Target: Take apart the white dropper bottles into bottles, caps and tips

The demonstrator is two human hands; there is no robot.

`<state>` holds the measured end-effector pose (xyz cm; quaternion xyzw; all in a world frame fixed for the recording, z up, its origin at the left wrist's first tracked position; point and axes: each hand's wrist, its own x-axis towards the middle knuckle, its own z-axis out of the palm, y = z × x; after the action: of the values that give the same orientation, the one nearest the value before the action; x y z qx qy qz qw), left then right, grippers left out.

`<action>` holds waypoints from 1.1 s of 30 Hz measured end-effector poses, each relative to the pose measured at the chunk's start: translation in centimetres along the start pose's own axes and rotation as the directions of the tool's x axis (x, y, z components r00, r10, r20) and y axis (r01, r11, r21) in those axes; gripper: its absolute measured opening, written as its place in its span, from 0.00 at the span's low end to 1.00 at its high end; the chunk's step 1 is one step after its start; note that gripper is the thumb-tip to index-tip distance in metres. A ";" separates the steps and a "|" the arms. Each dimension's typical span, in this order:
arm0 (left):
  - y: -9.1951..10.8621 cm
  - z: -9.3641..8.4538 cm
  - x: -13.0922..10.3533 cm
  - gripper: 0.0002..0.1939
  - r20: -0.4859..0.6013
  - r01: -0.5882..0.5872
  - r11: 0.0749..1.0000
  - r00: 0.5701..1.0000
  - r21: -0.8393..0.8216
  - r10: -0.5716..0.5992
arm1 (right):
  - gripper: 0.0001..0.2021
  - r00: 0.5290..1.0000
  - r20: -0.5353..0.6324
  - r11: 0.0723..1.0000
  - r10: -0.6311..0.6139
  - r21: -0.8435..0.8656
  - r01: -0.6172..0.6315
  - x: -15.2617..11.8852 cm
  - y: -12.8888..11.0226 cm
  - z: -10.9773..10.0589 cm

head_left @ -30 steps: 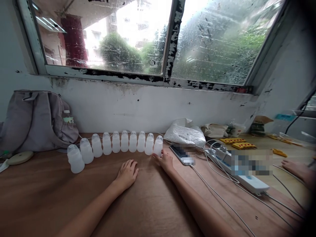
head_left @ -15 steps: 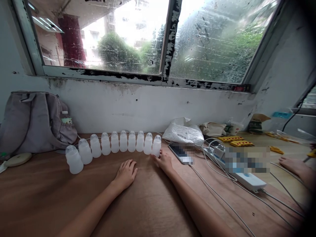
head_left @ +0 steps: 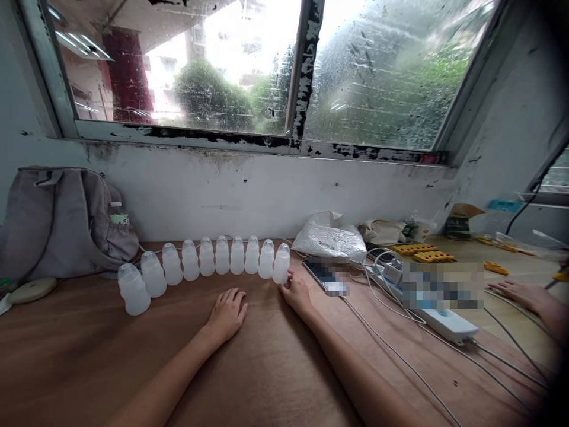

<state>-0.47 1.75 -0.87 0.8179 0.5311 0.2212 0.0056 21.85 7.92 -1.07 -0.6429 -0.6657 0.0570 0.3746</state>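
Several frosted white bottles with clear domed caps stand upright in a curved row along the back of the brown table [head_left: 262, 362]. The leftmost bottle [head_left: 134, 290] is nearest the front, and the rightmost bottle [head_left: 281, 265] ends the row. My left hand [head_left: 227, 311] lies palm down on the table below the middle bottles, fingers a little apart, holding nothing. At the base of the rightmost bottle is my right hand [head_left: 297, 293], its fingertips by the bottle's lower right side, not wrapped round it.
On the left are a grey backpack [head_left: 66, 219] and a round beige object [head_left: 33, 290]. To the right lie a silver bubble-wrap bag [head_left: 329, 236], a phone [head_left: 320, 276], a white power strip [head_left: 448, 326] with cables, yellow parts [head_left: 433, 257] and another person's hand [head_left: 518, 293].
My right hand has shifted slightly right, and its fingers have drawn back from in front of the rightmost bottle's base. My left hand and the bottles stay in place.
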 end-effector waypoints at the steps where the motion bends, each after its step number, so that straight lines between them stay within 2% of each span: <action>1: 0.0 0.0 0.0 0.18 0.000 -0.002 1.000 1.000 0.003 0.002 | 0.20 0.999 -0.045 1.000 0.004 0.019 -0.004 0.0 0.0 0.0; 5: 0.0 0.0 0.0 0.18 -0.009 -0.007 1.000 1.000 0.006 0.007 | 0.12 0.965 -0.261 0.992 0.006 0.127 0.028 -0.2 -0.6 -0.5; 7: 0.0 0.0 0.0 0.17 -0.013 -0.008 1.000 1.000 0.009 0.008 | 0.09 0.957 -0.286 0.982 -0.044 0.165 0.094 -0.5 -1.3 -0.8; 9: 0.0 0.1 0.0 0.17 -0.021 -0.012 1.000 1.000 0.012 0.012 | 0.08 0.962 -0.230 0.967 -0.150 0.167 0.191 -1.1 -2.2 -0.7; 11: 0.1 0.1 0.0 0.17 -0.030 -0.017 1.000 0.999 0.012 0.017 | 0.08 0.950 -0.110 0.943 -0.294 0.129 0.306 -1.9 -3.1 -0.4; 13: 0.1 0.2 0.0 0.17 -0.039 -0.018 1.000 0.999 0.011 0.019 | 0.09 0.908 0.034 0.907 -0.418 0.067 0.416 -2.7 -3.9 0.2; 15: 0.1 0.2 0.0 0.17 -0.045 -0.016 1.000 0.999 0.009 0.016 | 0.09 0.865 0.144 0.874 -0.481 0.003 0.485 -3.3 -4.4 0.7; 19: 0.1 0.3 -0.1 0.17 -0.047 -0.014 1.000 0.999 0.001 0.014 | 0.08 0.848 0.237 0.863 -0.474 -0.064 0.501 -3.8 -4.6 1.0; 33: 0.0 0.5 -0.1 0.17 -0.064 -0.006 1.000 0.998 -0.006 0.006 | 0.09 0.862 0.256 0.883 -0.438 -0.057 0.466 -4.0 -4.8 0.4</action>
<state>-0.37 1.77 -1.35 0.8119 0.5279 0.2489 -0.0097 17.26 3.67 -0.37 -0.4780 -0.8398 0.0042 0.2573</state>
